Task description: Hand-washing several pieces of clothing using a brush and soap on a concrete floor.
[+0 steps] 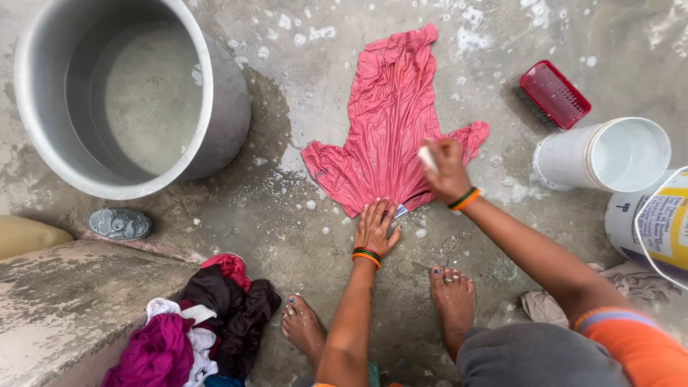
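Note:
A wet pink garment (390, 122) lies spread flat on the soapy concrete floor. My left hand (375, 228) presses palm-down on the garment's near hem, fingers apart. My right hand (446, 170) is closed around a small white bar of soap (427, 158) and rests on the cloth's right side, near a sleeve. Both wrists wear coloured bangles. My bare feet stand just below the garment.
A large metal pot (215, 107) with water stands at upper left. A red scrubbing brush (554, 94), a white tipped container (609, 154) and a yellow-labelled bucket (656, 222) sit at right. A heap of clothes (201, 322) lies by a concrete step (72, 301) at lower left.

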